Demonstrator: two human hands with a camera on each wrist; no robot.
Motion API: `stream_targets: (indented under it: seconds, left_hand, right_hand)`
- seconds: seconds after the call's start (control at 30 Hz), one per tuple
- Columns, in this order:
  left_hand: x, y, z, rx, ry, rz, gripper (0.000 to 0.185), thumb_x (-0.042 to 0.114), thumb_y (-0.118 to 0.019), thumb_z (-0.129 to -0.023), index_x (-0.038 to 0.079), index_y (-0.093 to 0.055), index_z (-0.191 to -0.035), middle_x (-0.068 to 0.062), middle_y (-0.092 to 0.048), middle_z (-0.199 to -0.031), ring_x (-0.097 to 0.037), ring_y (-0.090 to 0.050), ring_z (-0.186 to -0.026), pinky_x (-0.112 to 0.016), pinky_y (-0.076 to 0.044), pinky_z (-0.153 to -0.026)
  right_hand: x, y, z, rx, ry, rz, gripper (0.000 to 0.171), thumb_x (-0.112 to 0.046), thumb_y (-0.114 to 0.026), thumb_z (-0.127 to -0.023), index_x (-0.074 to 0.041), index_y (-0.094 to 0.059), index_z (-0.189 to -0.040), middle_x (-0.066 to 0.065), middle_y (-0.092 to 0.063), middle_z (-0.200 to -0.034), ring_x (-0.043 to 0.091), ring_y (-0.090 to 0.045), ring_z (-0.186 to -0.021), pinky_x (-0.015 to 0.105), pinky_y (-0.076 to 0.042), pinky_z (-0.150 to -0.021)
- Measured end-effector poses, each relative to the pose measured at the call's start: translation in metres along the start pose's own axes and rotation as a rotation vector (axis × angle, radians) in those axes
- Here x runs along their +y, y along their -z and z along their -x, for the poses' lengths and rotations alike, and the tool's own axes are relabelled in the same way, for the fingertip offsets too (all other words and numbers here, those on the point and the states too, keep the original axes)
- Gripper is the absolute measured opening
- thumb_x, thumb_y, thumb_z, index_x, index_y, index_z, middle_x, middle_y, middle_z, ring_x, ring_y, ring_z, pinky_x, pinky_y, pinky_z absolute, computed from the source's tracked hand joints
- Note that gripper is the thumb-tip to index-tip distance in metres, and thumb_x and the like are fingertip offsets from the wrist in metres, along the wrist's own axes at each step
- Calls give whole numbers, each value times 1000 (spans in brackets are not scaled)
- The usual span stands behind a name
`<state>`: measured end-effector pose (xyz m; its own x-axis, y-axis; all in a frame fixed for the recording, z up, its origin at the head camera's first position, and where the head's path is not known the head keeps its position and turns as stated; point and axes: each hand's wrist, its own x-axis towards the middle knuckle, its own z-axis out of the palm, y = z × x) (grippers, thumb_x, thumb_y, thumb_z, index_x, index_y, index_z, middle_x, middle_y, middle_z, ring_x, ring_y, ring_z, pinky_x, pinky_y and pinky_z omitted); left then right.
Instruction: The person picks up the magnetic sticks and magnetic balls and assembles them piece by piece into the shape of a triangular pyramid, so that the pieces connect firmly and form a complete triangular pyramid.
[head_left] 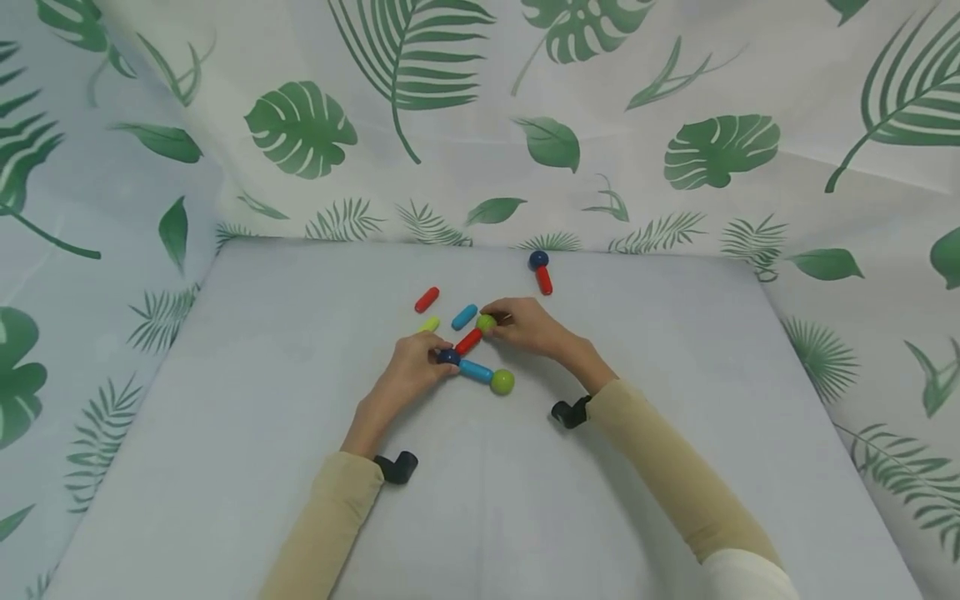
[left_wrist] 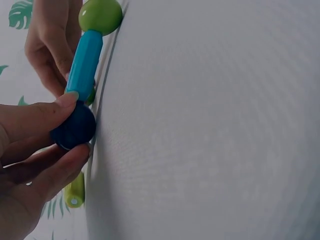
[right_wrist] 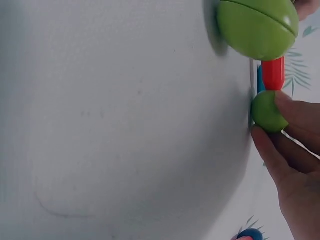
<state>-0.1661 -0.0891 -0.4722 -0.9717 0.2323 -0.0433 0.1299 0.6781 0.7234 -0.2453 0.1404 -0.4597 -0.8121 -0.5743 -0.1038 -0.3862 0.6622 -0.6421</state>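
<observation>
My left hand [head_left: 414, 365] pinches a dark blue ball [left_wrist: 75, 127] between thumb and fingers. From that ball a blue rod [head_left: 476, 371] runs to a green ball [head_left: 502, 382] lying toward the front. A red rod [head_left: 468, 342] also reaches from the blue ball to a second green ball [right_wrist: 268, 111]. That second ball is held between the thumb and fingers of my right hand [head_left: 528, 325]. Together the two rods form a V with the dark blue ball at its corner. In the right wrist view the nearer green ball hides part of the red rod.
Beyond the hands lie a loose red rod [head_left: 427, 300], a loose blue rod [head_left: 464, 317] and a yellow-green rod [head_left: 430, 324], partly hidden by the left hand. Farther back, a dark blue ball [head_left: 538, 260] touches another red rod [head_left: 544, 281]. A leaf-patterned cloth [head_left: 465, 179] hangs behind the table.
</observation>
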Motion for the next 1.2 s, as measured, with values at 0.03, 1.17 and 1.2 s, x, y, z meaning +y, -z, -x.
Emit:
stream_targets:
  seconds: [0.03,1.17,1.2]
  left_hand:
    - [0,0,0,2,1,-1,39,11,-84,-85,-2,-73,-120,-14,-72,-111,-21,-64,-90,-33,-57,-81]
    - [4,-3,1,45,5,21,32,7,-86,-83,-6,-75,-110,-15,-70,-107,-20,-65,-87,-32,-59,-79]
    - [4,-3,1,44,10,24,32,8,-86,-83,-6,-75,-110,-15,-70,-108,-20,-65,-88,-32,-59,-79]
  right_hand:
    - [0,0,0,3,2,3,39,-9,-71,-96,2,-65,-134,18,-69,-130,31,-67,-118,43,-54,-104]
    - [-26,-13,-50,8,-3,44,27,-4,-68,-94,0,-72,-120,14,-73,-116,27,-65,-105,40,-56,-98]
    - [-25,-12,-50,25,-3,47,26,-4,-67,-94,-1,-72,-119,14,-73,-115,27,-66,-104,40,-56,-97]
